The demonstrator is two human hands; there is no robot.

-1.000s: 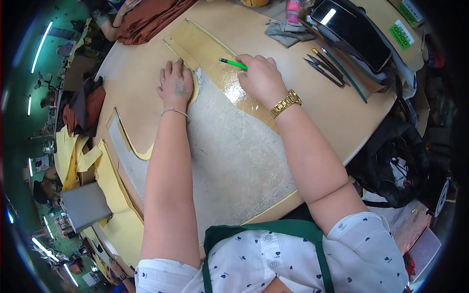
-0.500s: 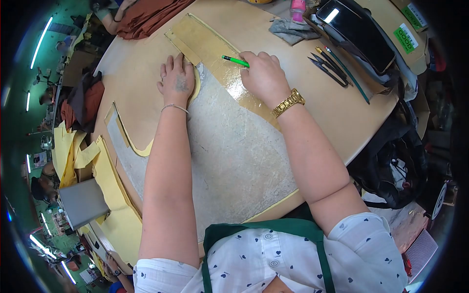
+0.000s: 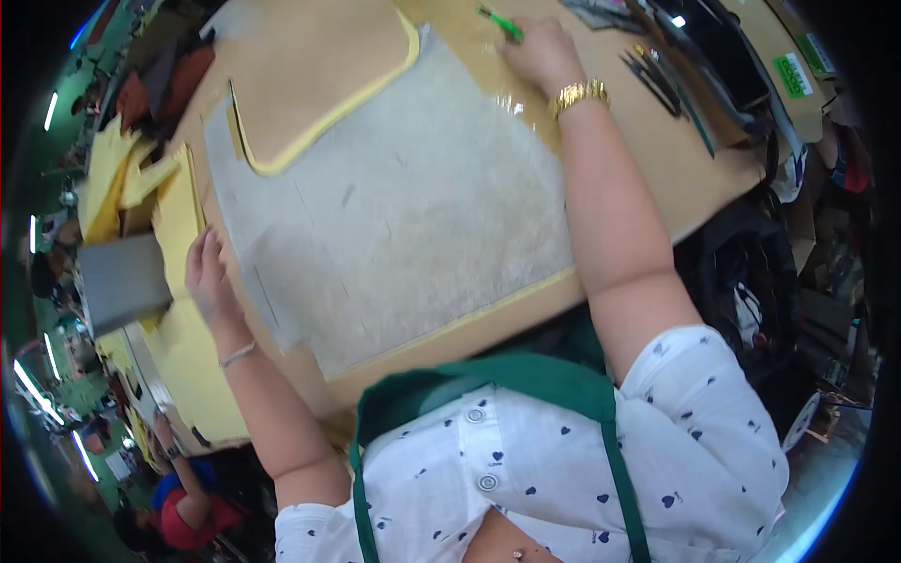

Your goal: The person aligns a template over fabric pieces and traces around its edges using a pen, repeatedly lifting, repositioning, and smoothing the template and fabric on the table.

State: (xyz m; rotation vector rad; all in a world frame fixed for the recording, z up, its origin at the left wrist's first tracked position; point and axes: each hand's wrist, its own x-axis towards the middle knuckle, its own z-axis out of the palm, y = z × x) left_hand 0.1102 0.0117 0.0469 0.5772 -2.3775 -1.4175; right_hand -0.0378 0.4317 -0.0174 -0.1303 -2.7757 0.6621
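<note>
A large grey pattern template (image 3: 404, 197) lies flat on the table, with yellow paper showing along its inner curve and lower edge. My right hand (image 3: 544, 54) is closed around a green pencil (image 3: 502, 23), above the shiny tape-covered strip (image 3: 469, 38) at the template's upper right. On the far side, my left hand (image 3: 210, 277) is off the template, beside the edge of the stacked yellow sheets (image 3: 183, 211). Its fingers are stretched out and slightly blurred; whether they touch the sheets I cannot tell.
Snips and pencils (image 3: 657, 80) lie right of my right hand, near a box holding a dark phone-like slab (image 3: 718, 56). A grey box-like object (image 3: 127, 281) stands at the left among the yellow sheets. A person in red (image 3: 202, 516) sits at lower left.
My left hand has left the template's upper part and moved down and left to the yellow sheets. My right hand still holds the pencil. The view has shifted, placing the template higher.
</note>
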